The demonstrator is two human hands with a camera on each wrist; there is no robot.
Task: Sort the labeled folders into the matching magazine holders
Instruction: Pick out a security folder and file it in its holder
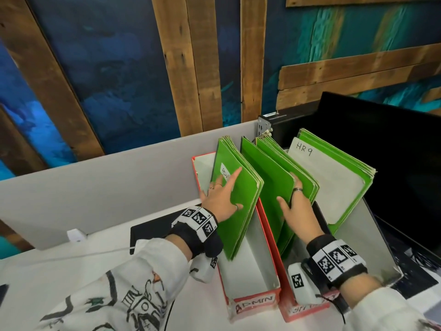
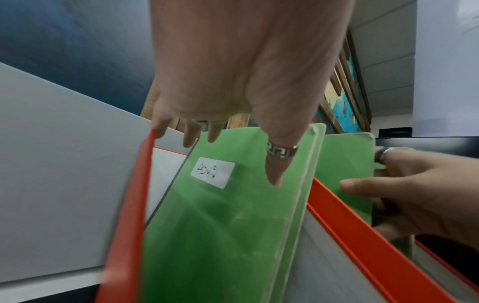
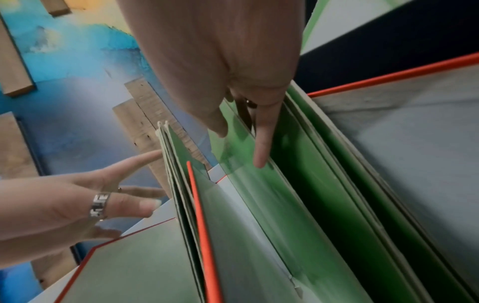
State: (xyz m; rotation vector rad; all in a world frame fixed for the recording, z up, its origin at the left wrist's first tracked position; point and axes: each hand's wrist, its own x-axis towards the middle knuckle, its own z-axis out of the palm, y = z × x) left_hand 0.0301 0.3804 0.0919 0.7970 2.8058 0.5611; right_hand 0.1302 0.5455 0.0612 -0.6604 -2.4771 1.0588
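Three magazine holders stand side by side. The left one, red-edged and labelled ADMIN, holds several green folders. My left hand lies flat with spread fingers on its front folder, just below that folder's white label. In the middle red holder, my right hand pinches the front green folder, thumb on its face and fingers behind its edge. The right wrist view shows those fingers reaching into the gap behind it. The right grey holder carries green folders and a white sheet marked HR 9.
A grey partition runs behind the desk, with a blue wall and wooden planks above it. A black monitor stands close to the right of the holders. A black pad, a white plug and its cable lie at left.
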